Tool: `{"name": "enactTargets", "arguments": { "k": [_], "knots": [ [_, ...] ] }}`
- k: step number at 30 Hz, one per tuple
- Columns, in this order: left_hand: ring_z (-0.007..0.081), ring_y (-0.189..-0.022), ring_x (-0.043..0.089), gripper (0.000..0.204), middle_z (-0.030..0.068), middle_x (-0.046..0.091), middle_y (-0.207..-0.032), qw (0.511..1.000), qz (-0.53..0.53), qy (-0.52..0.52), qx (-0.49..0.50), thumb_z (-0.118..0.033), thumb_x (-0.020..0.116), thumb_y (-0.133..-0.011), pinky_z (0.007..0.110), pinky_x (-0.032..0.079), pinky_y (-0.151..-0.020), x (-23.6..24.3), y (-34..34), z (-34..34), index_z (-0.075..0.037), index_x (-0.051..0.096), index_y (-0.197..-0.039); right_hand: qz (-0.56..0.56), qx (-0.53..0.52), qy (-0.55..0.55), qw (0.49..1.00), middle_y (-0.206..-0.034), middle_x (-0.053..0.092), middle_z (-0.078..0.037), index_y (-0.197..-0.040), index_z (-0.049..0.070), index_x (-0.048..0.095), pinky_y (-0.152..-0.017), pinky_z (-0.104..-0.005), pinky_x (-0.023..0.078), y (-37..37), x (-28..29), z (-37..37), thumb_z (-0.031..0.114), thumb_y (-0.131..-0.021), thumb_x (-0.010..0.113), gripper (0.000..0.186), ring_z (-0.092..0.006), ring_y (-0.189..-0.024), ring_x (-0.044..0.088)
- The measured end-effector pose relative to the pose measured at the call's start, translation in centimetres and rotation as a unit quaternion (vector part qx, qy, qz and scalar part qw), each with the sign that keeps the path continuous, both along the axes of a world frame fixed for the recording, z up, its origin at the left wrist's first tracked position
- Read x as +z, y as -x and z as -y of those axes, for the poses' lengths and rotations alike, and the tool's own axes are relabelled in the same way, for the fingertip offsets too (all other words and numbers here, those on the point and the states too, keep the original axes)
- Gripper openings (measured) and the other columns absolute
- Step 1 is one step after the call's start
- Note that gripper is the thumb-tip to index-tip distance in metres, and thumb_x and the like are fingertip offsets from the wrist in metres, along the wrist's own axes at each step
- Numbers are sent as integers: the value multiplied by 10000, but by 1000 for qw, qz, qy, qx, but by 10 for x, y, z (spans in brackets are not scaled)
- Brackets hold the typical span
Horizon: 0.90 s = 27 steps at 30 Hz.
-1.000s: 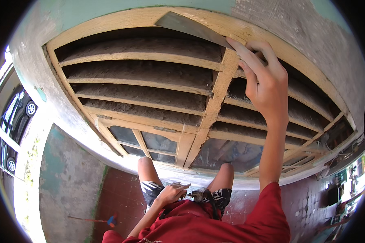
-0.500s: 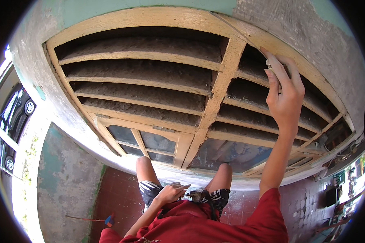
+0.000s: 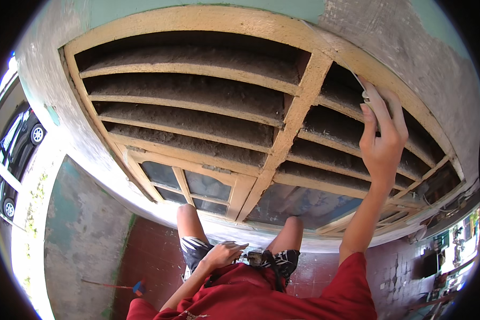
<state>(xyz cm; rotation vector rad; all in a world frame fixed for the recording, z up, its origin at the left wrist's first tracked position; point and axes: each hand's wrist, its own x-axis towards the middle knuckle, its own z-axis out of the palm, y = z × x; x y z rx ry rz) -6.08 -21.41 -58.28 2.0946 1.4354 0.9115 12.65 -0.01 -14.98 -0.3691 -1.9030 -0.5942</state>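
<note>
My right hand (image 3: pixel 383 130) is raised to the upper right of a yellow wooden louvred window frame (image 3: pixel 282 128). Its fingers are closed on a long, thin grey strip-like tool (image 3: pixel 338 58). The strip slants up and left from my fingertips across the frame's top rail; a pale part of it shows by the fingers, and its kind is unclear. My left hand (image 3: pixel 225 254) lies low at my lap, fingers extended and holding nothing, next to a small dark object (image 3: pixel 255 258) at my waist.
Dusty slats (image 3: pixel 186 88) fill the frame, with glass panes (image 3: pixel 210 188) below. Peeling grey-green wall (image 3: pixel 378 32) surrounds it. A low wall (image 3: pixel 85 218) stands at left, where a blue-headed stick (image 3: pixel 137 288) is near the red tiled floor (image 3: pixel 160 248). Dark cars (image 3: pixel 18 141) are parked outside.
My right hand and the thin tool have shifted a little right and down along the top rail. My left hand has stayed at my lap. The view has shifted slightly.
</note>
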Motion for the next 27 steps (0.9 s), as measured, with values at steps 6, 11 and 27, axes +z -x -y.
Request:
{"name": "enactTargets", "arguments": {
  "k": [6,11,27],
  "knots": [
    [362,-900,666,415,188,690,-940,1000,7,-1,1,-228,556,-992,452,534,-815,-7,0,-3,-97,573,-1385,-5,-8,-24,1000,-963,622,-109,-1222,98,714,-662,-324,504,0,3,2,-10,-911,636,339,-215,-769,641],
    [362,-906,669,413,186,691,-943,1000,17,-26,-6,-231,561,-989,454,541,-808,-6,-1,-6,-101,578,-1380,-4,1,-19,1000,-956,624,-113,-1210,91,717,-669,-325,510,4,2,-1,-27,-905,628,339,-221,-777,651],
    [360,-907,674,438,196,696,-963,1000,-2,10,2,-227,550,-994,448,541,-814,-7,-1,-1,-132,551,-1422,-2,40,-12,999,-945,607,-97,-1226,93,713,-639,-301,477,6,0,-10,-6,-913,634,338,-196,-730,607]
  ]
}}
